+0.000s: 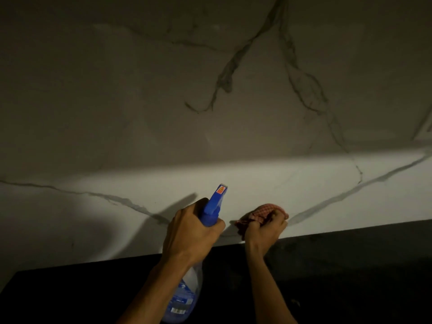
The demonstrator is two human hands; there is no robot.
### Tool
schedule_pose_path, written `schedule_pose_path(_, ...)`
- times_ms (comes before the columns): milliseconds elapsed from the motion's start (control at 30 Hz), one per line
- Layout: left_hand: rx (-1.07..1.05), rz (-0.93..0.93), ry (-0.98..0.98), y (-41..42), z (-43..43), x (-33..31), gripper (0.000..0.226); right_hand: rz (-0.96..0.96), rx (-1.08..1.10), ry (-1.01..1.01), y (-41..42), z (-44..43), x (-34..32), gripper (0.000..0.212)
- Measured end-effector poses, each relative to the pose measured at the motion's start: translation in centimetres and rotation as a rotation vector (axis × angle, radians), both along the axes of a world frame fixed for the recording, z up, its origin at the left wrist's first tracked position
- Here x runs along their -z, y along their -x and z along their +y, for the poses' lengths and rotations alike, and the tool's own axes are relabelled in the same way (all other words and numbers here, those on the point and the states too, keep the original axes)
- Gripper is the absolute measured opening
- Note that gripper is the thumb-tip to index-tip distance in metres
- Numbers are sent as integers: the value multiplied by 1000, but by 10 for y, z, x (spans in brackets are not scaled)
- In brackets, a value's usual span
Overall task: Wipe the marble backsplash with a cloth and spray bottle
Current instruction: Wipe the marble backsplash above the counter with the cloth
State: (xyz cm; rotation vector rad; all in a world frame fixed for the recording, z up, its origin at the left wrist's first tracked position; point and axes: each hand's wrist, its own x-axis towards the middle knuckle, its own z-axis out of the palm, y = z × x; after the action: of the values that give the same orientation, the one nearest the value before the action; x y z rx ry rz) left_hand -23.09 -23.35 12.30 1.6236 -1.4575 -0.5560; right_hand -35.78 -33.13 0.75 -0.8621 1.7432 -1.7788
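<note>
Dim kitchen corner; only a low band of the marble backsplash (257,178) is lit, the upper part in shadow.

Left hand (189,232) wrapped tight around the neck of the spray bottle (211,210), blue head pointing up and toward the wall, nozzle near the stone but apart from it. The clear body hangs below the wrist, over the dark table (350,265).

Right hand (265,230) closed on a bunched red-checked cloth (264,212), pressed against the lit strip low down, just above the table's far edge. Cloth and bottle head sit close side by side.

Risks, as I judge them:
- The nozzle aims left of and above the cloth. A pull now would wet stone the cloth is not covering, and runs could drip onto the table edge.
- The two hands are crowded. A sideways stroke to the left could knock the bottle head or the knuckles.
- The cloth is balled up, so little face meets the wall; streaks and missed patches are likely.
- The shaded upper wall hides smears, so coverage is hard to check there.
- Whether a finger rests on the trigger cannot be told, so an accidental squeeze is possible.
- The grey veins could be mistaken for dirt and rubbed needlessly.
</note>
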Motion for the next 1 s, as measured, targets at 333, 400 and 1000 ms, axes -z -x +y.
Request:
schedule_pose_path(333, -155, -3, -10, -31, 10, 12, 18, 491, -484, 93, -39, 13, -1, 57)
schedule_pose_path(400, -197, 9, -19, -41, 14, 14, 20, 383, -385, 79, -35, 11, -6, 57)
schedule_pose_path(1000, -393, 98, -143, -135, 80, 33, 20, 1051, -692, 103, -118, 35, 23, 70)
